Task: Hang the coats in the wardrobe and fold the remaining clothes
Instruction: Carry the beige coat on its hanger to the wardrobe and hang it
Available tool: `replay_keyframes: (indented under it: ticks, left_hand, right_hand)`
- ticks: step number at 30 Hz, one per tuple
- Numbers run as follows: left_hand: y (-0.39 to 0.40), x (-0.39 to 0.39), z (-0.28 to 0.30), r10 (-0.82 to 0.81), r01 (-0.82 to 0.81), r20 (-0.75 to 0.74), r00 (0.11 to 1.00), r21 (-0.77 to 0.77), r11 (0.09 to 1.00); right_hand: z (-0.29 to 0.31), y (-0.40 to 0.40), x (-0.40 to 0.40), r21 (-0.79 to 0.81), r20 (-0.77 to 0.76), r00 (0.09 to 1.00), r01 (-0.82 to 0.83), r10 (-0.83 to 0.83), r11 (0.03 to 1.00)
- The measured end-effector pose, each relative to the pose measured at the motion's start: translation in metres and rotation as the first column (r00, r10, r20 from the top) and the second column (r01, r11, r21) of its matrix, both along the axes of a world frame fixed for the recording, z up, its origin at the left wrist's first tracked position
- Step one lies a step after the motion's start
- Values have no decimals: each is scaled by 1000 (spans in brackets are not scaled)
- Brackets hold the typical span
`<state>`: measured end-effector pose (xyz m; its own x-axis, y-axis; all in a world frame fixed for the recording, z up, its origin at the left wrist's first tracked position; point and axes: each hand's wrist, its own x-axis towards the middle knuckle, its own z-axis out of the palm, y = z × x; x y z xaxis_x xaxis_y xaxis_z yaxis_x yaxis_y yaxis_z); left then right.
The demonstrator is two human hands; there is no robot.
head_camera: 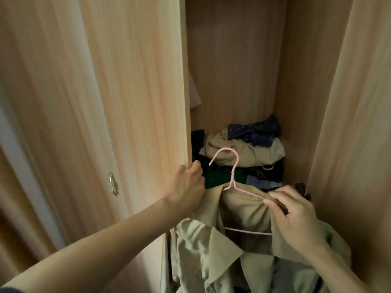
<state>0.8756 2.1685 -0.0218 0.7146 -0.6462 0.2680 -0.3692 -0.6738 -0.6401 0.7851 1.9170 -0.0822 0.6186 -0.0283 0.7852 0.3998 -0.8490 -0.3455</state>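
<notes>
**Wardrobe open, one coat on hanger held at the opening**

Container inspected: one wooden wardrobe, light grain. Its left door stands ajar, and one metal handle shows on the door face at the lower left. A second wooden panel frames the opening on the right.

Contents, on the wardrobe floor: one loose heap of clothes. Counted from the top: one dark blue patterned garment at the back right, lying on one crumpled beige garment; below these, one green piece and several dark pieces whose number cannot be told. The heap is unfolded. A pale sheet shows against the left inner wall, partly hidden behind the door edge; what it is cannot be told.

Task item: one khaki coat, on one pink wire hanger. The hook points up and left, in front of the heap. The coat hangs at the wardrobe opening, low and centre-right, its collar and lapels falling toward the bottom edge of view. The hanger's lower bar shows across the coat's inner back.

Hands: the left hand has its fingers curled round the edge of the left door, gripping it. The right hand pinches the coat's right shoulder and the hanger arm under it between thumb and fingertips, bearing the coat.
</notes>
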Motion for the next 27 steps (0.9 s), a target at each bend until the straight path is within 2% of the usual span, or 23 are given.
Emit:
replay_keyframes:
  ticks: [10,16,27]
  left_hand:
    - [79,-62,-7,-13,12,30,999,24,1000]
    - [140,-103,-14,104,-105,16,994,73,992]
    - [258,-134,-18,304,-303,2,953,-75,950]
  right_hand:
    - [3,67,-3,-9,-21,995,-94,93,996]
    - [-1,115,-6,-31,8,982,-187,187,982]
    - [2,212,-6,-12,40,933,-358,358,934]
